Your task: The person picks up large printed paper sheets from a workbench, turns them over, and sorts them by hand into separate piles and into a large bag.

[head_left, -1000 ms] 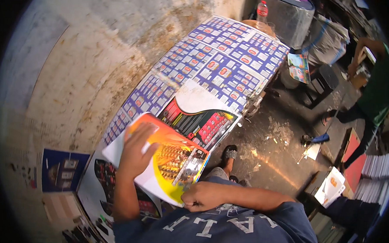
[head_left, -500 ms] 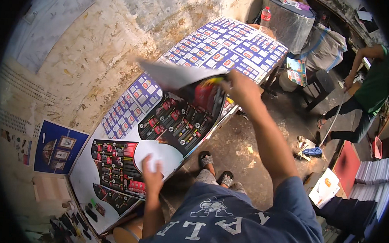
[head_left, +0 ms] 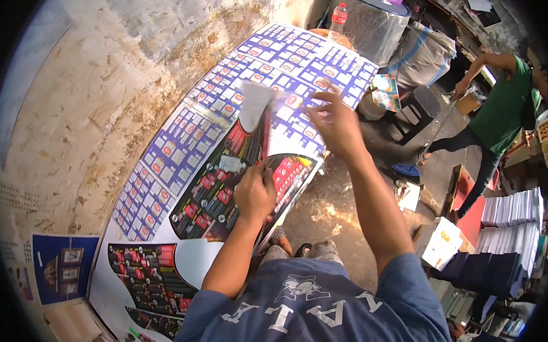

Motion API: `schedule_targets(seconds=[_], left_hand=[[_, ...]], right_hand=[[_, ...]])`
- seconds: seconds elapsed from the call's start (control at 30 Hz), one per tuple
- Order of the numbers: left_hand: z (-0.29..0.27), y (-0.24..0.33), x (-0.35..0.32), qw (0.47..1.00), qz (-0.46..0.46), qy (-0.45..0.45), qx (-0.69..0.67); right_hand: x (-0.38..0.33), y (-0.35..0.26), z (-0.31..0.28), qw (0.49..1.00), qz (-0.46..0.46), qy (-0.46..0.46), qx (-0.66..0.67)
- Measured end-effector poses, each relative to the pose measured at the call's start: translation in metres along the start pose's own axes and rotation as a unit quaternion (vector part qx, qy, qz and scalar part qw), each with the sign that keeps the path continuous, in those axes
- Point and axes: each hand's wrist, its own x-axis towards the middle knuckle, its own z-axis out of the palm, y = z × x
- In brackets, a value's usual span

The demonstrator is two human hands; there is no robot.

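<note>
One printed sheet (head_left: 246, 146) in left hand (head_left: 256, 193)

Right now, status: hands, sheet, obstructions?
Left hand pinching printed sheet. Right hand raised, open, nothing visible in it. Blue-printed sheets beyond; co-worker off to the right.

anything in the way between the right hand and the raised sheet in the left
Nothing visible: open air separates the right hand, above the blue printed sheets, from the raised sheet in the left hand.
</note>
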Motion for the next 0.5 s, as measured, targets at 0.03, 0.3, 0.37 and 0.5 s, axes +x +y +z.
schedule_targets(seconds=[0.03, 0.3, 0.37, 0.5], left_hand=[[-0.001, 0.000, 0.004, 0.991, -0.091, -0.092, 0.045], [-0.019, -0.037, -0.014, 0.994, -0.085, 0.015, -0.071], [-0.019, -0.037, -0.017, 0.987, -0.126, 0.001, -0.097], [-0.007, -0.046, -0.032, 0.985, -0.156, 0.005, -0.078]], right_hand=[[-0.012, 0.039, -0.012, 0.995, 0.073, 0.064, -0.012], [-0.100, 0.210, 0.014, 0.898, 0.321, -0.235, -0.189], [-0.091, 0.203, 0.014, 0.897, 0.300, -0.268, -0.186], [-0.059, 0.152, 0.039, 0.903, 0.202, -0.296, -0.236]])
